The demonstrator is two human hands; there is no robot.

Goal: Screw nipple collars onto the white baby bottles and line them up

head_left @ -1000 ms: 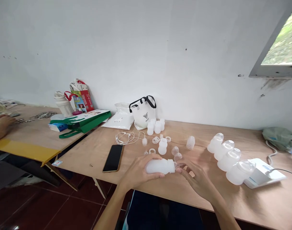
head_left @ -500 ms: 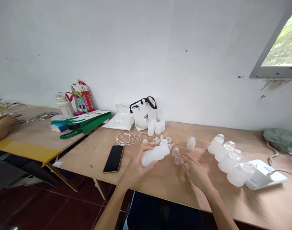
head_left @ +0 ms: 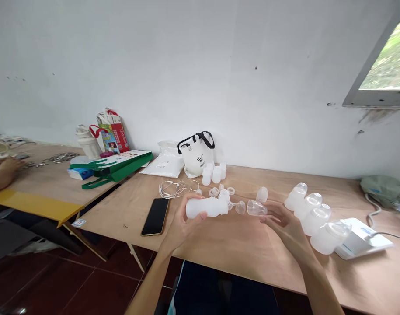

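Two hands meet at the frame's lower centre: the left hand (head_left: 182, 225) curls around a milky bottle (head_left: 203, 207); the right hand (head_left: 286, 224), fingers narrowed, grips a clear cap (head_left: 255, 208), which stood on the table (head_left: 232, 249) a second ago.

Room over near tabletop (head_left: 232, 249), capped bottles (head_left: 317, 220) an obstacle rightward.

Pale wall (head_left: 186, 65) (lightly marked), window (head_left: 391, 59), red-tiled floor (head_left: 91, 284)

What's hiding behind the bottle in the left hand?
Behind the held bottle, the top of a standing bottle and white rings show. The standing bottle's lower part is covered; anything else hidden there can't be seen.
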